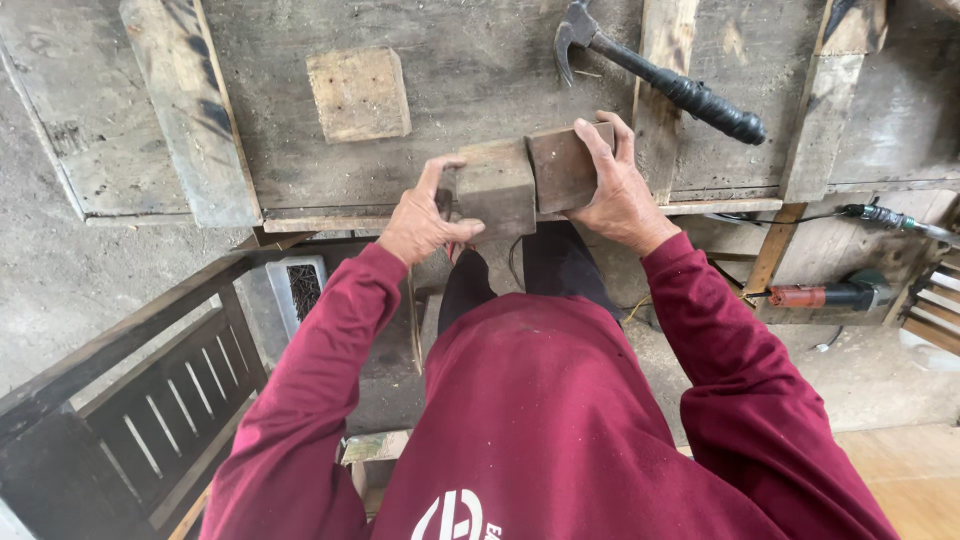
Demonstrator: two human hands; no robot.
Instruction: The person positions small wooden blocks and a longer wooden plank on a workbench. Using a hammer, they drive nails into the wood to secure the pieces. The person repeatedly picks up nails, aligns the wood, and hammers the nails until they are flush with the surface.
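**Clerk:** Item one, what is in the grip?

**Holder:** Two wooden blocks, pressed side by side at the near edge of the workbench [330,190]. My left hand [425,220] is closed on the greyer left block [495,188], thumb on its near face and fingers over its left end. My right hand [620,195] is wrapped round the browner right block [562,168], fingers curled over its far top edge.

**Clerk:** Relation between the two?

**Holder:** Touching, face to face. The seam falls about midway between my hands. The right block sits a little farther from me and looks slightly raised. I cannot tell whether either underside rests flat on the bench.

**Clerk:** Long axis of the pair?

**Holder:** Left to right, roughly along the bench's near edge, tilted up a touch toward the right.

**Clerk:** Item two, loose stock on the bench?

**Holder:** One paler square offcut [358,94], lying flat, well apart from the pair, off to the far left. My left hand is the nearer one to it.

**Clerk:** Item three, tools?

**Holder:** A claw hammer [655,72] with a black handle, lying toward the far right, handle pointing right and toward me. My right hand is nearer. Its handle lies beyond those fingers, not touching.

**Clerk:** Below the bench?

**Holder:** A tray of nails [300,290] down on the left; a red power tool [825,295] down on the right.
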